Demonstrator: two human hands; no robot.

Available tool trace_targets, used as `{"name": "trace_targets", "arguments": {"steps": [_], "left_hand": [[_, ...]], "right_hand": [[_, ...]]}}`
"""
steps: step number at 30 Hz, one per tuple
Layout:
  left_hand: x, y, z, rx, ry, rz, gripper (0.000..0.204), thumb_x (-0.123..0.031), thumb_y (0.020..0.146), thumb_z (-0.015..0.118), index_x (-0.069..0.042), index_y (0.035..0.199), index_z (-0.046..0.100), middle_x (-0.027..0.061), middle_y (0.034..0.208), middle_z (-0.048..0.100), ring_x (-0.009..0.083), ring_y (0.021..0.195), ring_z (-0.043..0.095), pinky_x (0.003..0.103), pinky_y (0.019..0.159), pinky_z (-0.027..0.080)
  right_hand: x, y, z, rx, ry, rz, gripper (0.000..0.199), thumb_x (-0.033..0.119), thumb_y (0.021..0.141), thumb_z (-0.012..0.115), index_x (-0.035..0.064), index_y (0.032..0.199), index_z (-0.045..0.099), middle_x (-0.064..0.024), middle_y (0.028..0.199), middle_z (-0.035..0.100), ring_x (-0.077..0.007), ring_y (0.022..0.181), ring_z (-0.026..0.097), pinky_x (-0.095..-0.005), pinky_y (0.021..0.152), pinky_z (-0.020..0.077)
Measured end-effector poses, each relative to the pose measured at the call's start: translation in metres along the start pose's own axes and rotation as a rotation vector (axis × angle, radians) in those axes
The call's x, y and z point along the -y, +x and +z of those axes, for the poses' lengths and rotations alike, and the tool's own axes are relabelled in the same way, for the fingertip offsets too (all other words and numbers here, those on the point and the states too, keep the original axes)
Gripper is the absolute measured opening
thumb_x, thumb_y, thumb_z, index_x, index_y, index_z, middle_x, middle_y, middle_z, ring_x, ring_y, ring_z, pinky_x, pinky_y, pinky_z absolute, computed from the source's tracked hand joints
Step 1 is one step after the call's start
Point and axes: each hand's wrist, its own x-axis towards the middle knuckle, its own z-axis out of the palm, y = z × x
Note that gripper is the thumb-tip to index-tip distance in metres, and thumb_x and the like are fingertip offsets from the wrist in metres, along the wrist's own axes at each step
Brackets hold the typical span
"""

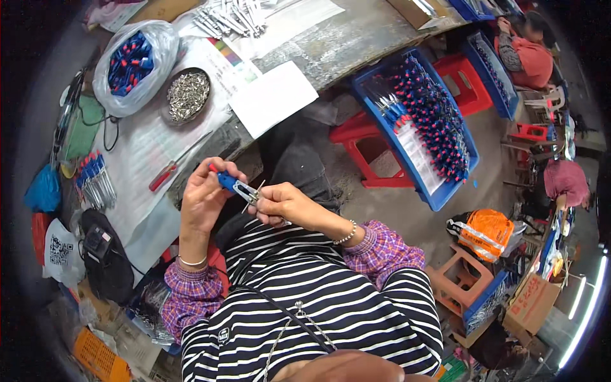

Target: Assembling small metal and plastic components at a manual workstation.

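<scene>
My left hand (202, 191) is closed around the blue-and-red handle of a small hand tool (227, 181), held above my lap by the table edge. A silver metal frame extends from that handle toward my right hand (286, 204). My right fingers pinch the frame's far end, where a thin silver pin or rod (259, 190) sticks out crosswise. Whatever else lies between those fingertips is hidden. On the table, nearest my left hand, rests a red-handled screwdriver (163, 176). Beyond it stands a bowl (188, 95) of small silver metal pieces.
A clear plastic bag (167, 48) holds blue-and-red handles. Similar tools (95, 181) lie at the table's left; silver parts (232, 16) lie at the back, near white paper (273, 97). At right, a blue tray (435, 202) of tools sits on red stools (363, 153). People (531, 60) sit farther right.
</scene>
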Motion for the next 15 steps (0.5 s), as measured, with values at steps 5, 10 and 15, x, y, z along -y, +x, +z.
{"name": "trace_targets", "arguments": {"steps": [5, 10, 15], "left_hand": [[-0.004, -0.0001, -0.0034, -0.003, -0.043, 0.022, 0.021, -0.02, 0.092, 0.054, -0.003, 0.103, 0.051, 0.0129, 0.1, 0.056, 0.028, 0.096, 0.057, 0.042, 0.089, 0.047], [-0.006, -0.001, 0.0006, -0.024, -0.045, 0.054, 0.021, -0.022, 0.09, 0.055, -0.006, 0.102, 0.048, 0.0102, 0.096, 0.052, 0.0256, 0.094, 0.055, 0.038, 0.085, 0.045], [-0.0047, -0.0023, 0.0046, 0.045, -0.065, 0.058, 0.022, -0.022, 0.093, 0.052, -0.004, 0.104, 0.051, 0.0127, 0.097, 0.055, 0.0272, 0.094, 0.057, 0.039, 0.087, 0.047]], "right_hand": [[0.0039, 0.0008, 0.0035, 0.026, -0.029, -0.006, 0.022, 0.019, 0.095, 0.049, -0.0022, 0.094, 0.057, 0.002, 0.066, 0.05, -0.003, 0.053, 0.038, -0.0174, 0.047, 0.0301], [0.0022, -0.0006, 0.0046, 0.002, -0.026, -0.009, 0.022, 0.018, 0.092, 0.05, -0.0017, 0.088, 0.06, 0.0014, 0.065, 0.054, -0.0035, 0.052, 0.042, -0.0171, 0.047, 0.0339], [0.0048, -0.0048, 0.0097, 0.006, -0.07, 0.028, 0.022, 0.019, 0.095, 0.049, -0.0017, 0.094, 0.057, 0.0019, 0.067, 0.05, -0.0033, 0.053, 0.039, -0.0174, 0.048, 0.0313]]}}
